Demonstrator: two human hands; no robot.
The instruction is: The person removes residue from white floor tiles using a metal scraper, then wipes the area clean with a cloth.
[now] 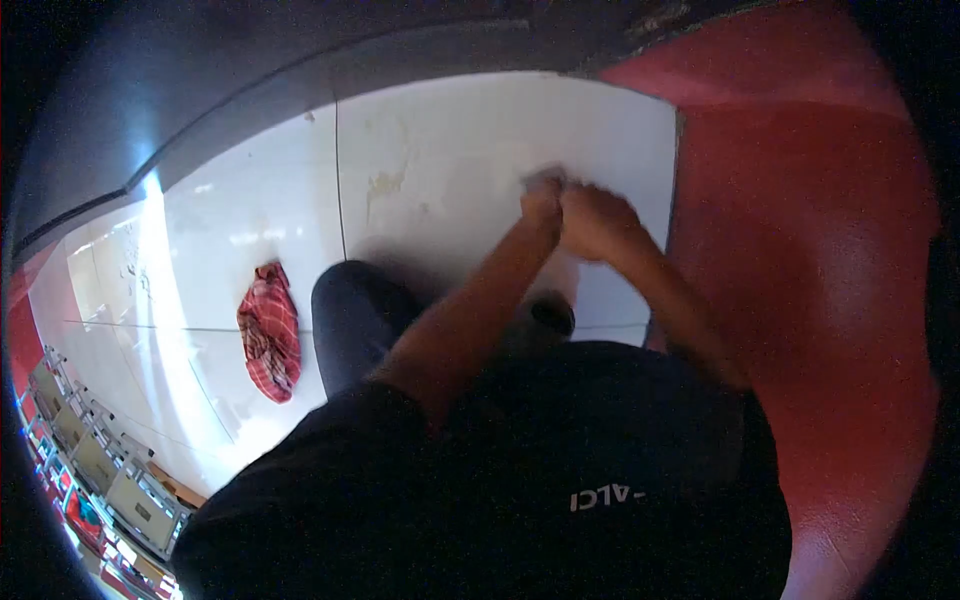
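Close together, the left hand (542, 200) and right hand (598, 222) meet at a blurred grey thing (546, 175) over the pale tiles (450, 130), grasp impossible to tell; well apart, left, lies a red checked cloth (270, 335)

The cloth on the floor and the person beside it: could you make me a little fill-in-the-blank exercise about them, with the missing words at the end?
The crumpled cloth is mostly ____ with pale lines.
It lies on the floor to the person's ____ side.
The letters on the dark shirt are ____.
The left hand and the right hand are both ____ of sleeves and gloves.

Missing words: red; left; white; bare
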